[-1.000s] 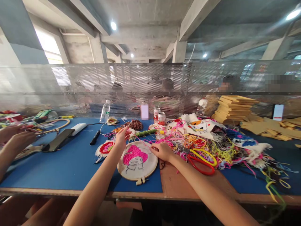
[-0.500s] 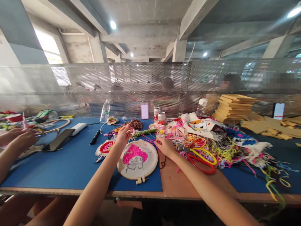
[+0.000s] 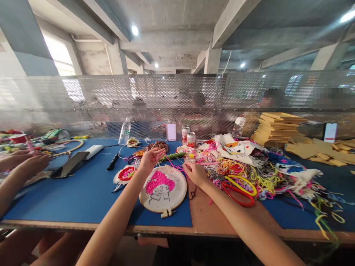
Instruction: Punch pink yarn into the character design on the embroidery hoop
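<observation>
Left hand (image 3: 150,158) now raised, opened, beyond embroidery hoop (image 3: 162,188).

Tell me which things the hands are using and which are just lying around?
In use: embroidery hoop, pink yarn, left hand, right hand.

Lying about: scissors, soda cans, water bottle, phone, cardboard stack.
</observation>
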`<state>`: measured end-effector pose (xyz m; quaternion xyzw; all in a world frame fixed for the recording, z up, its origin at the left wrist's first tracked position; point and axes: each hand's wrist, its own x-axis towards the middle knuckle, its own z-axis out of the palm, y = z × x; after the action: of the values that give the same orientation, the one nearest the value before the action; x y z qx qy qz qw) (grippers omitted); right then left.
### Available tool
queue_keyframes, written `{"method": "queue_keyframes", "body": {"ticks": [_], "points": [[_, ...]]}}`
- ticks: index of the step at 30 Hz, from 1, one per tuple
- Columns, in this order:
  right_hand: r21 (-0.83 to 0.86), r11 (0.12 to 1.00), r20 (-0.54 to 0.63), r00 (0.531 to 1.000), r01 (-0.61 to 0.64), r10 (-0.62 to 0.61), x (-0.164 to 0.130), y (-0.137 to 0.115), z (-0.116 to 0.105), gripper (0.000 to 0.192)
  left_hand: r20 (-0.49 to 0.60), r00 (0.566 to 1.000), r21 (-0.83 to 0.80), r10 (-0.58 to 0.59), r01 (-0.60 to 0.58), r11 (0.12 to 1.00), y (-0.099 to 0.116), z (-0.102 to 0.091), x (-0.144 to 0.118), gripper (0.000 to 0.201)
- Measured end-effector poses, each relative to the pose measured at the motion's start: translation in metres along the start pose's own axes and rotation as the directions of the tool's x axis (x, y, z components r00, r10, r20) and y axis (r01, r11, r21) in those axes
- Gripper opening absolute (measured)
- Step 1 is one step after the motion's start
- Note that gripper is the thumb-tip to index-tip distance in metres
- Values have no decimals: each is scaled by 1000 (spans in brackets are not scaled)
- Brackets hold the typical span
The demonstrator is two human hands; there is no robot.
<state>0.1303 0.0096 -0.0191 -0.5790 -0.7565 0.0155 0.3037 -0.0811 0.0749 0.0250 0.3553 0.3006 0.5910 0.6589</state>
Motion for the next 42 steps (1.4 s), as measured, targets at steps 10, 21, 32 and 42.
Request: {"method": "queue_keyframes", "body": {"ticks": [10,21,32,42], "points": [[-164,979,133,981,-120,142,54,-7,18,14,1,986,432,168,-153,889,-9,-10,3,29],[-25,988,181,972,-150,152,87,-17,54,11,243,914,883,325,-347,316,-24,-10,0,21],[461,884,-344,902,-80,261,118,4,-31,19,218,935,952,278,-266,149,-23,0,-10,9],[905,419,-83,941,-67,328,71,1,-63,16,131,991,807,-8,-102,581,-29,-4,-2,13]]}}
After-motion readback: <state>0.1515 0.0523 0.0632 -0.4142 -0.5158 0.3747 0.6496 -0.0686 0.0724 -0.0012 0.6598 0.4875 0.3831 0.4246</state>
